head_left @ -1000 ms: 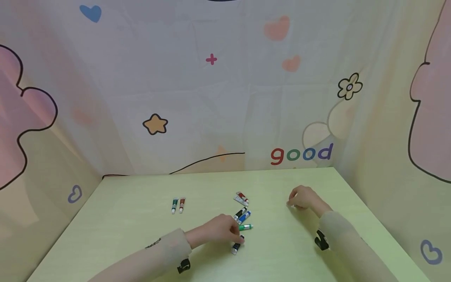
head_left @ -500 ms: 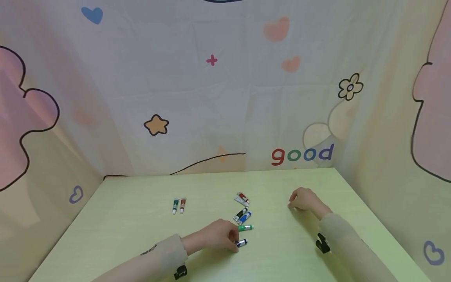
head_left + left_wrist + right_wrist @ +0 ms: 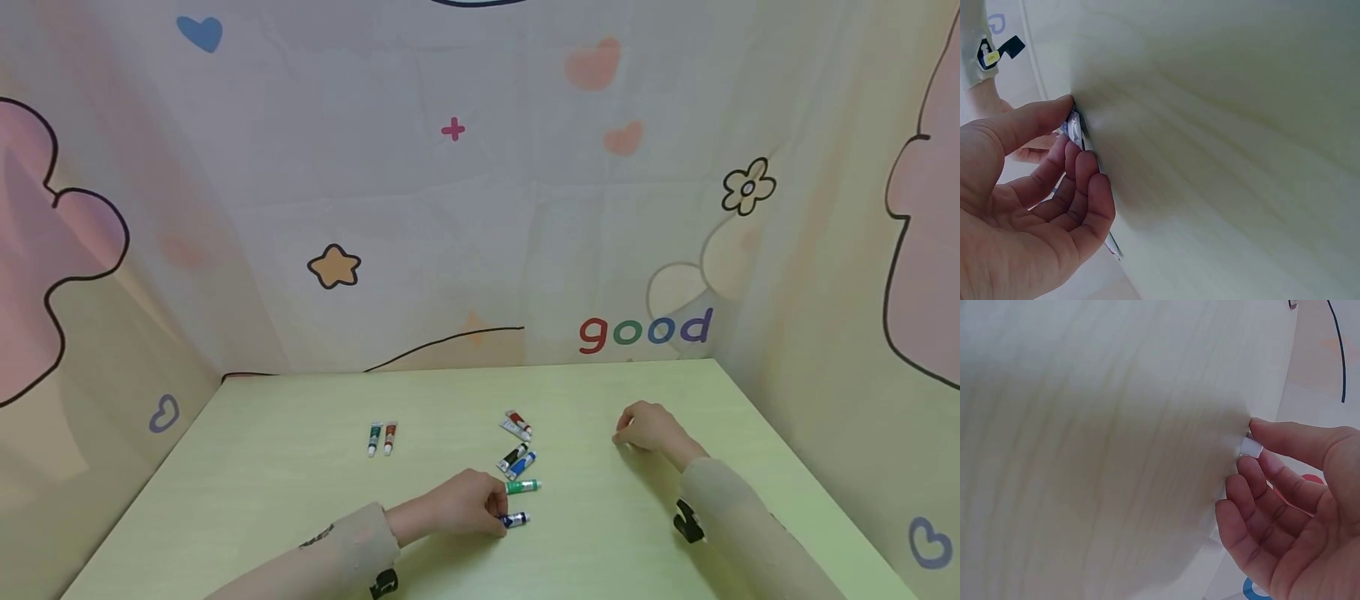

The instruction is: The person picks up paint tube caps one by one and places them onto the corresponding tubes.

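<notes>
My left hand (image 3: 465, 502) pinches a dark blue paint tube (image 3: 516, 520) by one end between thumb and fingers, low over the table; its white cap points right. Up close in the left wrist view, the tube (image 3: 1075, 130) shows between thumb and forefinger, mostly covered. Just beyond that hand lies a bright green paint tube (image 3: 522, 486). At the right, my right hand (image 3: 651, 427) pinches a small paint tube, of which only a white end (image 3: 1251, 447) shows in the right wrist view; the fingers hide the rest.
Behind the green tube lie a black tube (image 3: 513, 457) and a blue tube (image 3: 521, 465). A red tube (image 3: 518, 422) and a white tube (image 3: 514, 430) touch farther back. Dark green (image 3: 374, 439) and brownish red (image 3: 390, 438) tubes lie side by side at left. A printed curtain (image 3: 420, 208) encloses the table.
The left hand has moved slightly down, and the dark blue tube has turned from slanting to nearly level, cap rightward. The right hand keeps its place. The last half second shows almost no motion.
</notes>
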Demonstrator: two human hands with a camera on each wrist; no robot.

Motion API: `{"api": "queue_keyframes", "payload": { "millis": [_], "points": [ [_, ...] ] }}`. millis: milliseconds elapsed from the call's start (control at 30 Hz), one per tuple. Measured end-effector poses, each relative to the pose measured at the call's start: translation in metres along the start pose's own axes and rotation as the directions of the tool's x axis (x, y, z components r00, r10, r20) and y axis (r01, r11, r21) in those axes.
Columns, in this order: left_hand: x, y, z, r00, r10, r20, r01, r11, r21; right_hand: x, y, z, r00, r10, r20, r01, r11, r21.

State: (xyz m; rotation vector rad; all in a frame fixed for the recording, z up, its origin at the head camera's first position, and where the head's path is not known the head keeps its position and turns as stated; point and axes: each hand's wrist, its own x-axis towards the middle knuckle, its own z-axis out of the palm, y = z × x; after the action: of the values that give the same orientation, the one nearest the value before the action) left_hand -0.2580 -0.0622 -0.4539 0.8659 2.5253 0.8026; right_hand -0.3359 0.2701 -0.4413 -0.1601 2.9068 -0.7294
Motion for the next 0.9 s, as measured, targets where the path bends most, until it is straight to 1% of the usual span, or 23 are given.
{"api": "queue_keyframes", "payload": {
  "millis": [100, 300, 500, 667, 767, 900],
  "points": [
    [0.0, -0.001, 0.001, 1.0, -0.002, 0.006, 0.003, 1.0, -0.012, 0.0, 0.0, 0.001, 1.0, 0.011, 0.005, -0.011, 1.0, -0.002],
    [-0.001, -0.001, 0.001, 1.0, 0.01, 0.006, -0.01, 0.999, -0.043, -0.002, -0.002, 0.0, 1.0, 0.0, -0.005, 0.0, 1.0, -0.008],
    [0.0, -0.002, -0.001, 0.999, 0.039, 0.003, -0.039, 0.998, -0.04, -0.003, -0.003, -0.005, 1.0, -0.001, 0.0, 0.001, 1.0, -0.007],
    [0.0, -0.007, -0.002, 0.997, 0.072, 0.001, -0.071, 0.996, -0.052, -0.002, 0.0, -0.004, 1.0, -0.017, -0.005, 0.017, 1.0, -0.018],
    [0.0, -0.01, -0.002, 0.998, 0.066, -0.003, -0.066, 0.994, -0.086, 0.0, 0.002, -0.002, 1.0, -0.019, -0.005, 0.019, 1.0, -0.023],
    [-0.002, -0.011, -0.009, 0.999, 0.036, -0.023, -0.039, 0.99, -0.135, 0.003, 0.003, -0.003, 1.0, -0.005, -0.004, 0.005, 1.0, -0.009]
  ]
}}
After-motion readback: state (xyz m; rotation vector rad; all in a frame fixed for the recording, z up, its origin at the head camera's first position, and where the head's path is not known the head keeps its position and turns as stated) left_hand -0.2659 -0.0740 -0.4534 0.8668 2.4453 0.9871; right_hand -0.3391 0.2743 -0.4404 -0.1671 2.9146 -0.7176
